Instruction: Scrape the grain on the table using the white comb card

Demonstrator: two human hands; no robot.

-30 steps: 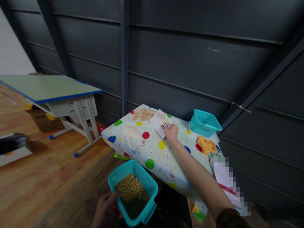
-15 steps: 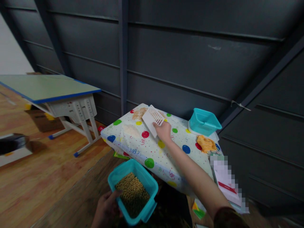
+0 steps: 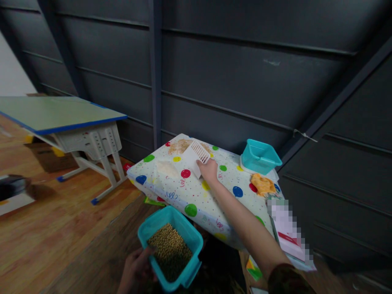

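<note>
My left hand (image 3: 137, 263) grips the left wall of a teal plastic bin (image 3: 196, 241), thumb over the rim. Inside lie round yellowish beans (image 3: 168, 243), darker toward the near side. Out over the table, my right hand (image 3: 208, 169) is closed around a white slotted scoop (image 3: 195, 157), with the slots on its right side and a plain face on its left. Just behind the scoop spreads a heap of tan, grainy bits (image 3: 180, 146) on the balloon-print tablecloth (image 3: 226, 200). A pale, whitish patch of fine material (image 3: 167, 168) lies left of it.
A second teal bin (image 3: 261, 157) stands at the table's back right, with an orange cloth (image 3: 262, 184) before it. Blurred-out papers (image 3: 288, 232) lie at the right edge. A green-topped desk (image 3: 61, 112) stands left; a dark panelled wall (image 3: 226, 81) rises behind.
The scoop has tilted in my right hand, its slotted side turning more into view near the tan heap. The view has shifted slightly; my left hand still grips the bin.
</note>
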